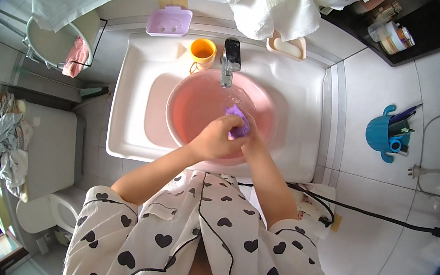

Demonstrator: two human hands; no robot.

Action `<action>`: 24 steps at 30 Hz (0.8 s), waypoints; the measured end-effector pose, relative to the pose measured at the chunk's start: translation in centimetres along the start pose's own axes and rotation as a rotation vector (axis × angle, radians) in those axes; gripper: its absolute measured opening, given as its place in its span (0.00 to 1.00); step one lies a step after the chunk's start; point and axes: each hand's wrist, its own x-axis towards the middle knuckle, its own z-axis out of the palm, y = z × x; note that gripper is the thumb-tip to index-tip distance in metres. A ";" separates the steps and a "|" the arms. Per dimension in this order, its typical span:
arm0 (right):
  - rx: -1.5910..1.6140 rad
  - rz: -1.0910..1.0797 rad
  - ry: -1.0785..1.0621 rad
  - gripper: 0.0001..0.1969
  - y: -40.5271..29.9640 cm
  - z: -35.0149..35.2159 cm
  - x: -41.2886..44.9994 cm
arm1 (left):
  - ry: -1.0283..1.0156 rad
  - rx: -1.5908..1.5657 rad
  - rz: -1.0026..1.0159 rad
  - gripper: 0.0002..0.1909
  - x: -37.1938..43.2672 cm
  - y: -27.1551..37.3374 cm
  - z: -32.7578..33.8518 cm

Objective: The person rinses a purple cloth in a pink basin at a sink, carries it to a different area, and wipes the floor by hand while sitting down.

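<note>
Both of my hands meet over the right half of a pink plastic basin standing in a white sink. Bunched purple cloth is gripped between them. My left hand comes from the left, its thumb and fingers curled on the cloth. From the other side my right hand closes on it, its fingers partly hidden. Water lies in the basin, with ripples below the chrome faucet. Behind the basin's rim, left of the faucet, stands an orange-yellow cup.
A purple soap dish and a beige one with a soap bar sit behind the sink. A white towel hangs above. On the right wall are a blue cactus-shaped holder and a black power cord. A toilet stands lower left.
</note>
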 end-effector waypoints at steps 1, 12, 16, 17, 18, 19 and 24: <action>-0.001 0.010 -0.003 0.19 0.3 0.4 -0.1 | 0.002 -0.032 0.002 0.14 -0.4 -0.5 0.1; -0.178 -0.086 0.256 0.19 -0.1 13.1 -2.7 | 0.078 -0.915 -0.430 0.17 1.5 -4.3 -1.5; -0.146 -0.020 0.256 0.17 -1.1 13.4 -2.2 | 0.115 0.183 0.365 0.23 1.0 -1.9 -0.2; -0.120 -0.025 0.227 0.18 -1.1 13.6 -1.8 | 0.114 0.187 0.366 0.23 1.1 -1.3 -0.3; -0.093 -0.024 0.191 0.19 -0.8 13.9 -1.3 | 0.114 0.330 0.396 0.23 1.1 -0.7 -0.7; -0.064 -0.019 0.160 0.20 -0.3 14.9 -1.0 | 0.113 0.471 0.420 0.23 1.2 -0.6 -1.0; 0.013 0.015 -0.209 0.14 -0.8 9.5 1.6 | 0.145 0.266 0.397 0.12 3.5 -0.5 -1.1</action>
